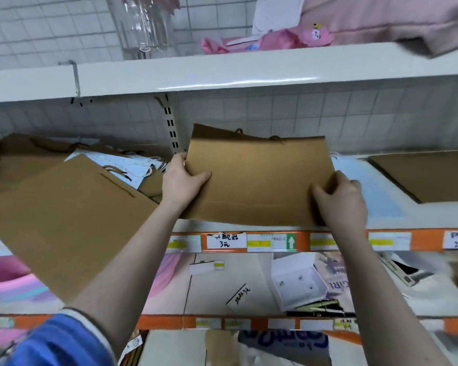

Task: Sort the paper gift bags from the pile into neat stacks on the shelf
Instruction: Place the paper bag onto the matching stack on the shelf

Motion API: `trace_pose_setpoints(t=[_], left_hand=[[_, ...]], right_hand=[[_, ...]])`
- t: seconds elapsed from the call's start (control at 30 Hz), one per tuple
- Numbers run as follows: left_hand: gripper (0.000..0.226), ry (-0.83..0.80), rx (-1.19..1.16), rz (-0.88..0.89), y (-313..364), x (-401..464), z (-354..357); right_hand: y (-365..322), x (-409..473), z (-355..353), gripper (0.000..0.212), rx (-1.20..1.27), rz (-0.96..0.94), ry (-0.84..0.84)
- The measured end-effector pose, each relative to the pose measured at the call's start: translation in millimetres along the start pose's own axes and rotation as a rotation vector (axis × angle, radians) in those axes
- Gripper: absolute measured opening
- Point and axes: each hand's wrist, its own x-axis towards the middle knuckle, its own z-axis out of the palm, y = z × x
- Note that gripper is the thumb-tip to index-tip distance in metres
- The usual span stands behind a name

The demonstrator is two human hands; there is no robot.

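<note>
A flat brown paper gift bag (259, 178) lies tilted over the middle shelf (354, 225), its handles toward the back wall. My left hand (181, 178) grips its left edge, thumb on top. My right hand (340, 196) grips its lower right corner. To the left sits a loose pile of brown bags (64, 207) mixed with pale blue bags (122, 165). At the right lies a stack of brown bags (428, 175), and a pale blue bag (368, 186) shows under my right hand.
An upper white shelf (222, 72) overhangs close above, holding a clear vase (143, 25) and pink items (275, 40). The shelf front carries orange price strips (249, 241). Below are a white box (299, 281), papers and pink goods (8, 281).
</note>
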Motion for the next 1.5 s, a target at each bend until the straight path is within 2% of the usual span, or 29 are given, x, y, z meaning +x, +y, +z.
trace_pose_setpoints(t=[0.27, 0.53, 0.8, 1.07, 1.5], left_hand=[[0.062, -0.171, -0.008, 0.048, 34, -52, 35], [0.063, -0.332, -0.009, 0.110, 120, -113, 101], [0.069, -0.304, -0.019, 0.092, 240, -189, 221], [0.062, -0.336, -0.002, 0.135, 357, -240, 341], [0.060, -0.418, -0.068, 0.132, 459, -208, 526]], right_hand=[[57, -45, -62, 0.040, -0.064, 0.116, 0.070], [143, -35, -150, 0.049, -0.088, 0.195, 0.116], [264, 41, -253, 0.042, -0.243, 0.186, 0.129], [378, 117, -355, 0.041, -0.311, 0.217, 0.144], [497, 274, -385, 0.037, -0.369, 0.266, 0.166]])
